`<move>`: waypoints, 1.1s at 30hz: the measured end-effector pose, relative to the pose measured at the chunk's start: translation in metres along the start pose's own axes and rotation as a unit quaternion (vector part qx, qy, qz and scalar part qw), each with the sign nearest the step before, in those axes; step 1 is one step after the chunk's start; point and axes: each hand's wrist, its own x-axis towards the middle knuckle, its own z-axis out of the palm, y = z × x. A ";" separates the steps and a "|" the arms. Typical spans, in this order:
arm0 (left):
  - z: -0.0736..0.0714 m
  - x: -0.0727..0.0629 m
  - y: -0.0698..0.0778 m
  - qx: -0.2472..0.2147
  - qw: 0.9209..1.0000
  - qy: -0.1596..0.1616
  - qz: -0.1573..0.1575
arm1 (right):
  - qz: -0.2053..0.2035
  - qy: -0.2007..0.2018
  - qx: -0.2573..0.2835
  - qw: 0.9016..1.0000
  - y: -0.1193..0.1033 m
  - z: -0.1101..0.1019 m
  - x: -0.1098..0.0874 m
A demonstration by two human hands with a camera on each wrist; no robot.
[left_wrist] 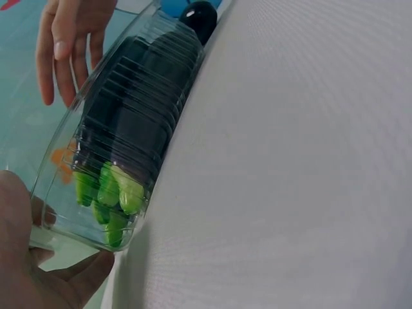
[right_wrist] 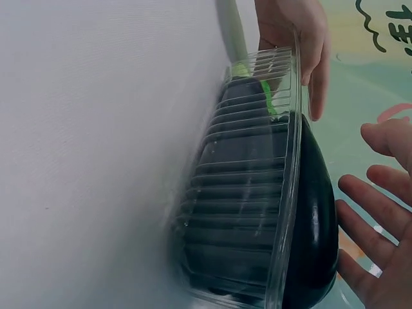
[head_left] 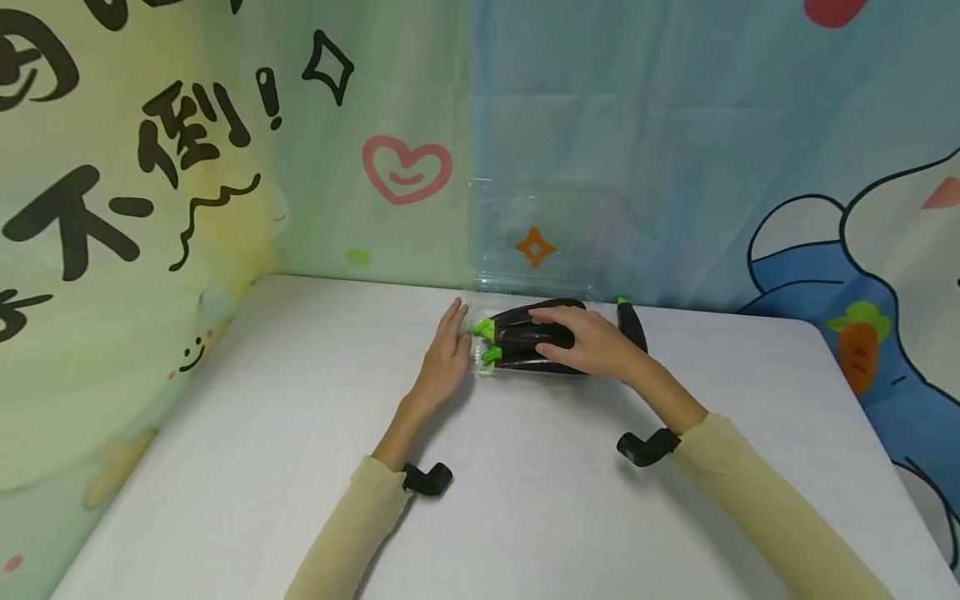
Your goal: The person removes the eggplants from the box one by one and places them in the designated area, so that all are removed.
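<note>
Head view: left grip (head_left: 442, 360), fingers straight, touching end of clear tray (left_wrist: 67, 225), likely steadying it; right grip (head_left: 592, 342), uncurled, resting over eggplants (head_left: 525, 335) lying inside; another eggplant (head_left: 634, 327) lying alongside.

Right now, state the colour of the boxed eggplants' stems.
The stems are bright to yellowish green, best seen in the left wrist view.

White table (head_left: 562, 500), rounded far corners. Behind: printed backdrop (head_left: 660, 125), green-yellow at left, blue at right; pink heart (head_left: 406, 178), black lettering (head_left: 72, 242), orange carrot motif (head_left: 857, 357).
</note>
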 end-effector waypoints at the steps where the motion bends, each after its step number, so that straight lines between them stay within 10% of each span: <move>1: 0.000 0.000 0.000 0.001 1.000 0.000 0.001 | -0.001 0.001 -0.003 1.000 0.001 0.000 0.001; 33: -0.001 0.001 -0.001 0.002 1.000 -0.010 -0.005 | 0.029 -0.011 -0.078 0.997 0.005 0.012 0.016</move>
